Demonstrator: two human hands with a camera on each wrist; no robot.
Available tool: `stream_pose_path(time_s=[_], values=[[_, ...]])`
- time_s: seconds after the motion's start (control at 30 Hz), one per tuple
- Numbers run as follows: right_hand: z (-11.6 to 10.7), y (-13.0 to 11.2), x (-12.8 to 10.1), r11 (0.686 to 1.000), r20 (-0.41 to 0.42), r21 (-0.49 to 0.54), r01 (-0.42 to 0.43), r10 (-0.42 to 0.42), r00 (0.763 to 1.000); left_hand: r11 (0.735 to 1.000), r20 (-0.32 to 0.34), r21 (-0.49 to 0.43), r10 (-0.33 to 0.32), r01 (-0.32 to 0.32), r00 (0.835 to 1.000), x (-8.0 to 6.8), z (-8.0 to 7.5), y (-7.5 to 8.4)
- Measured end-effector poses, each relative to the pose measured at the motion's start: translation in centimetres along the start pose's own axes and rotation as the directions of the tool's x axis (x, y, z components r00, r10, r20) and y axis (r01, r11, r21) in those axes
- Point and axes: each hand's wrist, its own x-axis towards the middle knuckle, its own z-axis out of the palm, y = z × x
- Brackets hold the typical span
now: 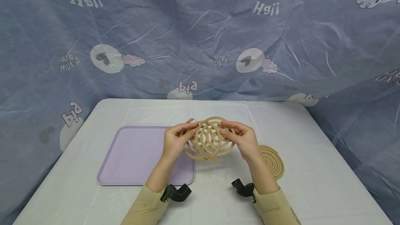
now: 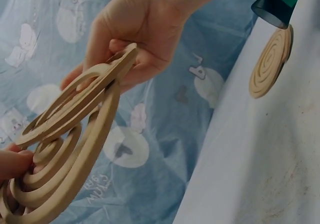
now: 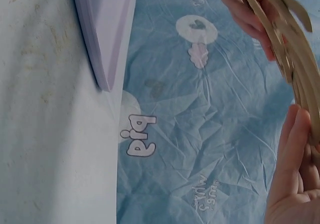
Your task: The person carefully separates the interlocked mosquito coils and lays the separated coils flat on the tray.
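Note:
Both hands hold up a pair of interlocked tan spiral coils (image 1: 208,139) above the white table (image 1: 312,183). My left hand (image 1: 175,138) pinches the left edge of the coils (image 2: 65,149), my right hand (image 1: 240,137) pinches the right edge, and the two spirals are partly pulled apart. In the left wrist view the right hand (image 2: 140,29) grips one coil's rim. The right wrist view shows the coils (image 3: 295,59) edge-on between both hands. Another tan spiral coil (image 1: 273,160) lies flat on the table just right of my right wrist.
A lilac tray (image 1: 134,155) lies on the table under and left of my left hand. A blue printed cloth (image 1: 200,44) hangs behind the table and drapes down at both sides.

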Motion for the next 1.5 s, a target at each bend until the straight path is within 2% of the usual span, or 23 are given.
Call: stream_pose_path(time_s=[0.13, 0.3, 0.4, 0.53, 0.63, 0.7, 0.83, 0.93, 1.1, 1.23, 1.37, 1.43, 1.5], values=[[-0.6, -0.4, -0.1, 0.998, 0.034, -0.047, -0.049, 0.050, 0.998, 0.999, 0.074, 0.026, -0.031, 0.029, 0.997, 0.1, -0.5, 0.1], [-1.2, -0.9, -0.2, 0.988, 0.086, -0.098, -0.122, 0.131, 0.988, 0.996, 0.180, 0.051, -0.078, 0.070, 0.980, 0.2, -1.2, 0.3], [-1.7, -1.1, -0.2, 0.984, 0.146, -0.131, -0.123, 0.142, 0.979, 0.994, 0.252, 0.061, -0.100, 0.088, 0.963, 0.3, -1.7, 0.5], [-2.4, -1.2, -0.2, 0.981, 0.228, -0.165, -0.101, 0.138, 0.964, 0.991, 0.347, 0.083, -0.131, 0.109, 0.929, 0.4, -2.2, 0.8], [-2.5, -1.3, -0.2, 0.979, 0.250, -0.172, -0.110, 0.151, 0.956, 0.988, 0.375, 0.100, -0.147, 0.117, 0.915, 0.4, -2.4, 1.0], [-2.5, -1.2, -0.1, 0.981, 0.242, -0.163, -0.110, 0.147, 0.959, 0.987, 0.357, 0.108, -0.148, 0.116, 0.922, 0.4, -2.4, 1.1], [-2.1, -1.2, -0.1, 0.987, 0.178, -0.123, -0.106, 0.128, 0.976, 0.987, 0.254, 0.107, -0.144, 0.121, 0.956, 0.4, -2.1, 1.0], [-1.6, -1.2, -0.2, 0.991, 0.115, -0.089, -0.103, 0.113, 0.987, 0.991, 0.181, 0.074, -0.119, 0.107, 0.976, 0.4, -1.7, 0.9], [-0.9, -0.9, -0.2, 0.998, 0.029, -0.012, -0.056, 0.056, 0.998, 0.999, 0.073, 0.013, -0.051, 0.050, 0.996, 0.3, -0.9, 0.7], [-0.3, -0.5, 0.0, 0.998, -0.037, 0.055, 0.016, -0.014, 0.999, 1.000, -0.037, -0.019, -0.002, 0.001, 0.999, 0.3, -0.3, 0.5], [0.3, -0.2, 0.0, 0.989, -0.131, 0.123, 0.083, -0.067, 0.989, 0.996, -0.160, -0.063, 0.049, -0.060, 0.986, 0.1, 0.6, 0.3], [0.3, -0.2, 0.0, 0.985, -0.161, 0.135, 0.107, -0.084, 0.983, 0.994, -0.196, -0.081, 0.057, -0.074, 0.979, 0.0, 0.9, 0.2], [0.2, -0.3, 0.0, 0.985, -0.163, 0.129, 0.118, -0.097, 0.982, 0.992, -0.192, -0.108, 0.038, -0.060, 0.981, -0.1, 0.9, 0.2]])
